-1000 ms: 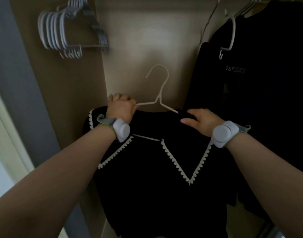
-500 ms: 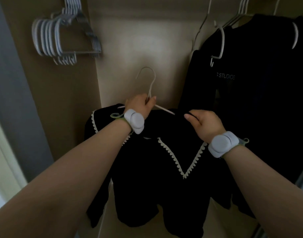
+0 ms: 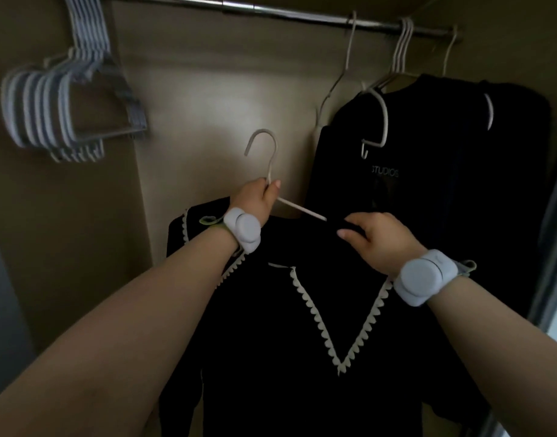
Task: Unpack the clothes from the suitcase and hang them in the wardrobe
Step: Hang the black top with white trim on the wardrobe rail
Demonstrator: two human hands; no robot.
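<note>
A black top with white scalloped trim along its V neckline (image 3: 290, 326) hangs on a white hanger (image 3: 272, 156) that I hold up inside the wardrobe. My left hand (image 3: 256, 198) grips the hanger at the base of its hook. My right hand (image 3: 376, 239) pinches the black fabric at the top's right shoulder, beside the hanger's bare arm. The hook sits well below the metal rail (image 3: 286, 12) and touches nothing.
A bunch of several empty white hangers (image 3: 66, 102) hangs at the rail's left end. One empty hanger (image 3: 340, 74) and black garments with "STUDIOS" lettering (image 3: 428, 159) hang at the right. Bare rail lies between them. The wardrobe's side wall (image 3: 66, 231) stands to the left.
My left hand slid from the top's left shoulder to the hanger's neck. The hanger and top rose, and my view tilted up, bringing the rail into sight.
</note>
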